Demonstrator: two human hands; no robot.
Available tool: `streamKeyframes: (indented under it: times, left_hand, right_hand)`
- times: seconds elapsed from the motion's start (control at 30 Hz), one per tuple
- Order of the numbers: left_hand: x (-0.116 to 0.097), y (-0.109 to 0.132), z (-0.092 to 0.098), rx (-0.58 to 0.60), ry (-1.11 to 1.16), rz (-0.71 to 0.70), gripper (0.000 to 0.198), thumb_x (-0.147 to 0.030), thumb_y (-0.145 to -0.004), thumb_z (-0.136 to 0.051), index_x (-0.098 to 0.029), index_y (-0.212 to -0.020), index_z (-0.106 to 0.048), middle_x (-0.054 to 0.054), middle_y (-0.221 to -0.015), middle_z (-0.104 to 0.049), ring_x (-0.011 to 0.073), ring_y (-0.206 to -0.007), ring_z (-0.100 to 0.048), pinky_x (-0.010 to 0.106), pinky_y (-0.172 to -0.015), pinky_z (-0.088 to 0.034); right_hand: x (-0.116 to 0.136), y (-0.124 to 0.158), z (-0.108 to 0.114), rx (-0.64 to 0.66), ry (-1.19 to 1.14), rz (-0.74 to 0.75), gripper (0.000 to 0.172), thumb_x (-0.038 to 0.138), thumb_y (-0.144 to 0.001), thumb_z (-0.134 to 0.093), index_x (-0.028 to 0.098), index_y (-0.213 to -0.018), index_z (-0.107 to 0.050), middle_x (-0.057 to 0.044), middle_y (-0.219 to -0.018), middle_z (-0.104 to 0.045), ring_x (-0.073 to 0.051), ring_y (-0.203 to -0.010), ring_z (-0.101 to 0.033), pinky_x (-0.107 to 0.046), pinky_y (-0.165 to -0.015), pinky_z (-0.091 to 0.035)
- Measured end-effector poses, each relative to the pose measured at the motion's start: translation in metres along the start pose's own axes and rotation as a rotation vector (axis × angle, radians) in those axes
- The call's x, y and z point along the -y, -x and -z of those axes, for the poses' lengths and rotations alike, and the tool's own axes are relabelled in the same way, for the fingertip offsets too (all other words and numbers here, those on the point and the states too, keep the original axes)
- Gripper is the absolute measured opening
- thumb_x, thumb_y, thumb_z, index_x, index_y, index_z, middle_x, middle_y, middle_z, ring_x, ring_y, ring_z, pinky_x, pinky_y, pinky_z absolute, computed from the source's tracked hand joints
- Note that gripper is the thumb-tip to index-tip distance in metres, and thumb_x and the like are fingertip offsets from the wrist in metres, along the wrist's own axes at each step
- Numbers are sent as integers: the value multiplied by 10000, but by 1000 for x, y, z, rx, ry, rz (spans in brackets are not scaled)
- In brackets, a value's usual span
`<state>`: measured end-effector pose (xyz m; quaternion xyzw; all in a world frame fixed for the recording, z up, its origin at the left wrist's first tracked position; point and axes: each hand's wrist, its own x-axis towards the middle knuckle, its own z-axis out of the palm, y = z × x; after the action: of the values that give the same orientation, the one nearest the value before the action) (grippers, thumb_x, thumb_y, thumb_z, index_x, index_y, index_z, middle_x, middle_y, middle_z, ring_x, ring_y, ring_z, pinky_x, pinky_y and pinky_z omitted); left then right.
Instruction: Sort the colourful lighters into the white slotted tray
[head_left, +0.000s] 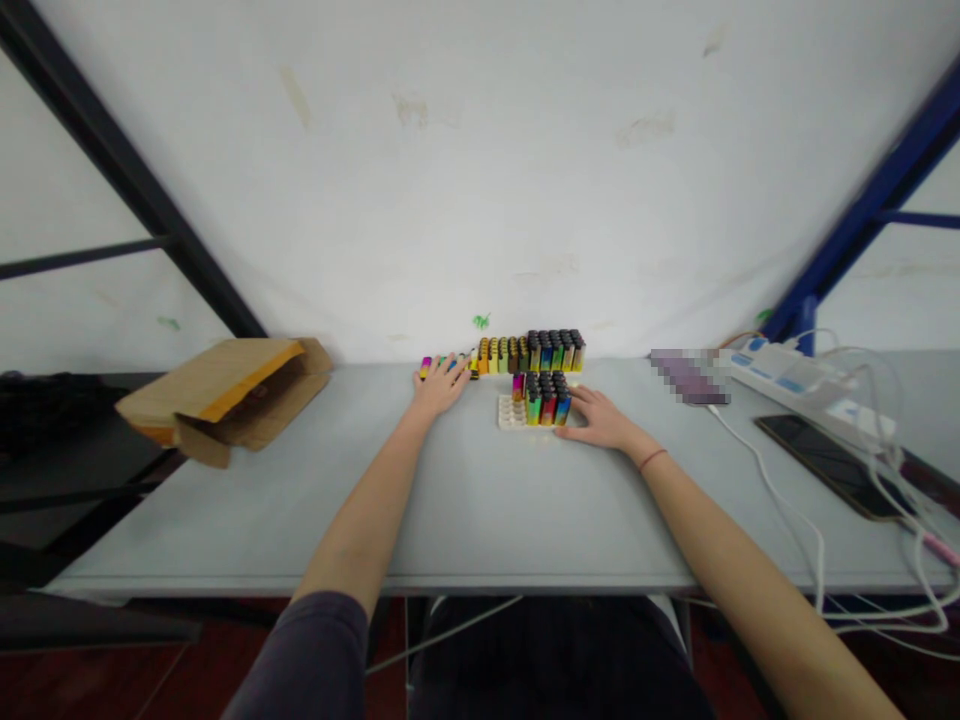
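My left hand [442,383] lies palm down with its fingers spread over several colourful lighters [426,366] near the wall; the palm hides part of them. In the middle stands a white tray [511,412] with round slots. Black-topped lighters [548,400] fill its right part upright, and one pink-purple lighter [518,387] stands at the rear of its left part. At the tray's right end is my right hand [604,420], its thumb at the front corner and its fingers along the far side, holding the tray. Behind it, more lighters stand in rows [556,350].
On the left lies an open brown cardboard box [225,390]. To the right are a pixelated phone-like device [690,378] on a white cable, a dark phone [832,465] and a white power strip [810,385] with tangled cables. A white wall [480,180] borders the table's back.
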<state>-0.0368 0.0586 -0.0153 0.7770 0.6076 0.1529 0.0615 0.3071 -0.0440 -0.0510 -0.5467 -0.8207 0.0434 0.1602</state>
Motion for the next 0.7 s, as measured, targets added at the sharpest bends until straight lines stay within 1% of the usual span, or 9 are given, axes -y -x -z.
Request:
streamKeyframes:
  times: [0.1,0.17,0.27,0.33,0.4,0.47,0.53,0.6,0.7]
  left_hand:
    - [-1,-1,-4,15,-27,-22,536,-500,-1064,-338,-401,-1573,-474,23,-1713,-367,322,-1590,-277,703,-1252,-160]
    - [-1,-1,-5,-21,-40,4,533,-497,-1056,-364,-360,-1550,-513,55,-1698,-395,331,-1577,-301,705,-1248,-174]
    - [-2,0,-5,-96,-58,-2,562,-501,-1050,-381,-333,-1579,-472,76,-1688,-411,340,-1581,-293,704,-1248,-174]
    - [-4,0,-4,-82,-72,-67,561,-490,-1055,-373,-338,-1589,-456,60,-1691,-408,328,-1579,-302,689,-1260,-158]
    - [-5,0,-4,-33,-79,-125,538,-474,-1061,-360,-347,-1569,-486,45,-1681,-427,304,-1565,-335,661,-1273,-159]
    - [-4,0,-4,-44,-82,-133,522,-461,-1064,-354,-339,-1542,-525,50,-1654,-470,283,-1547,-371,617,-1284,-178]
    - [-1,0,-4,-120,-89,-82,531,-451,-1066,-348,-312,-1544,-530,72,-1641,-485,284,-1550,-368,581,-1286,-209]
    - [6,0,-2,-165,-91,6,558,-448,-1069,-327,-287,-1578,-489,97,-1660,-452,305,-1572,-330,594,-1272,-237]
    - [20,-2,1,-78,-82,101,578,-447,-1073,-290,-282,-1608,-434,110,-1697,-387,314,-1588,-295,649,-1240,-278]
  right_hand:
    - [1,0,1,7,4,3,845,788,-875,-593,188,-1471,-616,-181,-1600,-511,-412,-1481,-456,-550,-1222,-375]
    - [1,0,2,12,11,1,844,784,-876,-596,183,-1468,-618,-181,-1598,-513,-412,-1484,-452,-545,-1224,-374]
    - [1,0,2,17,17,0,833,782,-878,-593,191,-1464,-622,-171,-1598,-516,-411,-1483,-453,-554,-1221,-376]
    - [1,0,2,16,16,4,842,783,-881,-588,176,-1465,-621,-179,-1601,-510,-412,-1479,-456,-554,-1220,-377]
    - [1,0,2,13,19,6,862,790,-882,-578,157,-1466,-618,-193,-1602,-505,-412,-1477,-459,-550,-1220,-378]
    - [1,0,2,16,27,4,878,799,-884,-566,143,-1466,-616,-203,-1602,-502,-413,-1478,-456,-548,-1222,-374]
    - [2,0,2,22,32,-4,886,800,-884,-565,135,-1467,-614,-210,-1604,-496,-417,-1481,-452,-550,-1224,-371]
    - [3,0,2,25,32,-14,885,795,-881,-576,139,-1475,-608,-208,-1613,-487,-420,-1485,-446,-553,-1225,-370]
    - [4,1,3,27,28,-23,874,790,-875,-592,159,-1480,-606,-193,-1619,-484,-417,-1490,-442,-548,-1224,-371]
